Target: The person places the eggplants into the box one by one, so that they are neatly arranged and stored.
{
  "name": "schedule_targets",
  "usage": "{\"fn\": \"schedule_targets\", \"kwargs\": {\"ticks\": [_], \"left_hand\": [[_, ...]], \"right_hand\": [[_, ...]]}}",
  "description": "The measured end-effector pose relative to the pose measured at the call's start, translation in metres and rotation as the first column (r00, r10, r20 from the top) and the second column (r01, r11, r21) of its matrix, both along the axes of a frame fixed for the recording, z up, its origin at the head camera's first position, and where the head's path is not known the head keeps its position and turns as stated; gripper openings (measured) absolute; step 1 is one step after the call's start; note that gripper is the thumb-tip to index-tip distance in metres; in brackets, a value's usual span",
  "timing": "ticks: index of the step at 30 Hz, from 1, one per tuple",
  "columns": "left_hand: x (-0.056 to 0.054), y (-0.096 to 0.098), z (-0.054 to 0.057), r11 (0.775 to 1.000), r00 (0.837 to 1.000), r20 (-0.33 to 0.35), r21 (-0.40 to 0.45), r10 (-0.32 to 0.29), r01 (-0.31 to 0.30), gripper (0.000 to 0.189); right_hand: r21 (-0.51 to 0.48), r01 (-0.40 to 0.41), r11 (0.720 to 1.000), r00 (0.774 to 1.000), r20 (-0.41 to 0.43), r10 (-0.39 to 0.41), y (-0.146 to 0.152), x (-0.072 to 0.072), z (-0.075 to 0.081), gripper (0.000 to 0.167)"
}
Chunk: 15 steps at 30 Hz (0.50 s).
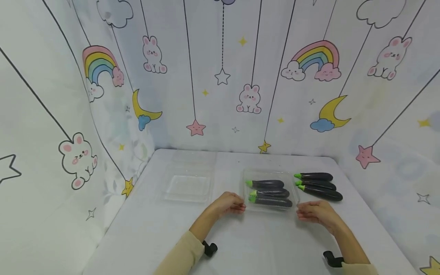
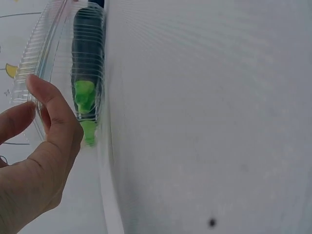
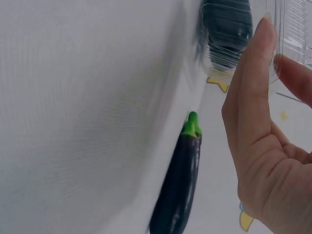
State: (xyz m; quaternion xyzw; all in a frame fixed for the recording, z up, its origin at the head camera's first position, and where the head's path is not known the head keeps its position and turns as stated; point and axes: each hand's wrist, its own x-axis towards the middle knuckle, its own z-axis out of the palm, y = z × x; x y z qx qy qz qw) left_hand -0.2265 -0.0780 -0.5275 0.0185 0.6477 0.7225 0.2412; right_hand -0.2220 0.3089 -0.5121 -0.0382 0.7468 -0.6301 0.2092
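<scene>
A clear plastic box (image 1: 271, 172) stands on the table with three dark eggplants (image 1: 269, 193) lying side by side inside, green stems to the left. My left hand (image 1: 228, 204) pinches the box's rim at its near left corner, between thumb and fingers. At the near right corner my right hand (image 1: 317, 214) pinches the rim the same way. Ribbed clear plastic shows above and below the rim in both wrist views. To the right of the box lie three more eggplants (image 1: 319, 193), one of which (image 3: 178, 180) shows below my right hand in its wrist view.
More clear plastic packaging (image 1: 187, 189) lies on the left of the white table (image 1: 240, 244). Cloth printed with rabbits, stars and rainbows (image 1: 220, 114) hangs behind the table and on both sides.
</scene>
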Motion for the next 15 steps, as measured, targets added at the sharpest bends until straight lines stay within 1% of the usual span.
{"fn": "schedule_targets", "kwargs": {"ticks": [3,6,11,15], "left_hand": [[-0.0001,0.0011,0.0001,1.000,1.000,-0.003,-0.006,-0.003,0.003,0.035],[-0.0008,0.0027,0.0000,1.000,1.000,-0.016,-0.015,0.009,-0.010,0.034],[-0.0009,0.0040,0.0010,0.999,0.999,-0.034,-0.030,0.035,-0.036,0.031],[-0.0006,0.0043,0.0002,0.999,0.998,-0.034,-0.026,0.046,-0.046,0.031]], "right_hand": [[-0.022,0.003,1.000,1.000,0.018,-0.002,0.0003,0.0001,-0.0010,0.046],[-0.034,0.003,0.999,1.000,0.026,-0.002,0.0008,-0.0005,-0.0023,0.045],[-0.060,0.002,0.998,1.000,0.025,-0.001,0.0004,-0.0012,-0.0034,0.038],[-0.083,-0.010,0.997,1.000,0.019,0.012,0.0006,-0.0005,-0.0034,0.032]]}}
